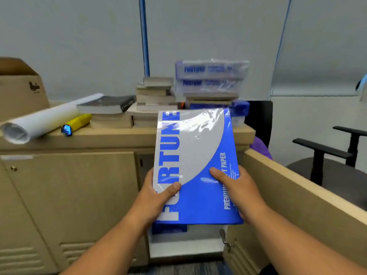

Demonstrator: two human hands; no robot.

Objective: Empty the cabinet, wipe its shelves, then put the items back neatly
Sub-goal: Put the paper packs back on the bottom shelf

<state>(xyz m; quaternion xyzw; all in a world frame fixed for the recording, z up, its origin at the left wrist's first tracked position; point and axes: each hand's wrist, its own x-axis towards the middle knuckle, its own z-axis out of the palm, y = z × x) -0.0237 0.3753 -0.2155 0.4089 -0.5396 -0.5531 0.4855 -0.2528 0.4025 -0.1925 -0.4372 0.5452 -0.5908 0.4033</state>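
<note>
Centrally, the paper ream point(196, 155) was gripped at its near end by both hands, the left hand point(158, 199) on the left edge and the right hand point(238, 191) on the right edge. Each thumb lay on the top face; the fingers were hidden beneath. The ream's long axis ran straight away from the person. Its far end was raised in front of the tabletop point(111, 136), contact not discernible, and its near end hung above the open cabinet compartment point(186, 247), where a further blue pack point(168, 228) lay. Neither hand was nearer, so the load was shared. Behind the far end stood stacked reams point(210, 76) and book piles point(155, 96), leaving bare room mainly along the tabletop's front strip to the left. The open cabinet door point(297, 195) bounded the right side closely. A forward placement would probably need height to clear the edge.
</note>
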